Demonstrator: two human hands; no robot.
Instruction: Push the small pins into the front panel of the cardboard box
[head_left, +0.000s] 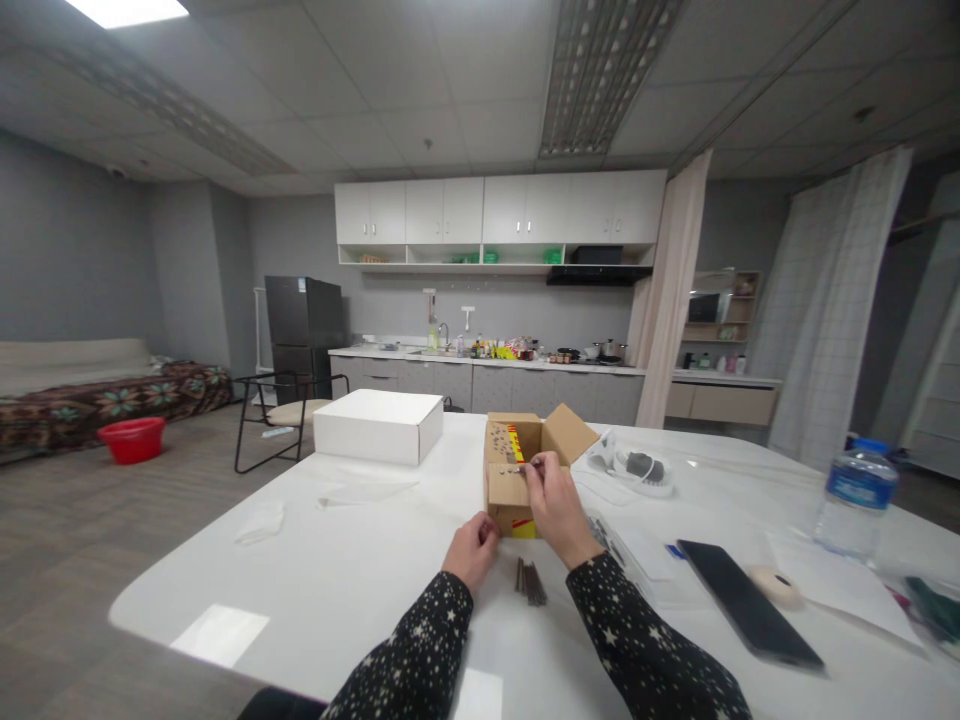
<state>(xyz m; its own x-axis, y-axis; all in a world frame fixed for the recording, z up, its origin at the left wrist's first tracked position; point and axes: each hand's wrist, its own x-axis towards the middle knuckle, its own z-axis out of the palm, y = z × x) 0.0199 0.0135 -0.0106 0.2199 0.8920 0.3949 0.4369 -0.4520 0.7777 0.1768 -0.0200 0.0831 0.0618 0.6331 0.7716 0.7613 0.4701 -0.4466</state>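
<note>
An open cardboard box (510,488) with red and yellow printing stands before me on the white table. Small dark bits dot its left flap and front edge. My right hand (556,505) is over the box's front right, thumb and fingers pinched around a small thin piece too tiny to name. At the box's lower left corner, my left hand (472,550) rests with curled fingers close to the cardboard; whatever they may hold is hidden. Between my wrists lies a small bundle of thin dark metal rods (530,582), perhaps long nails or screws.
A white box (379,427) stands at the table's back left. Behind the cardboard box's right lies a white coiled cable (645,470). Rightward are a black phone (750,603), a round beige object (775,587) and a water bottle (859,500). Crumpled tissue (261,522) lies left.
</note>
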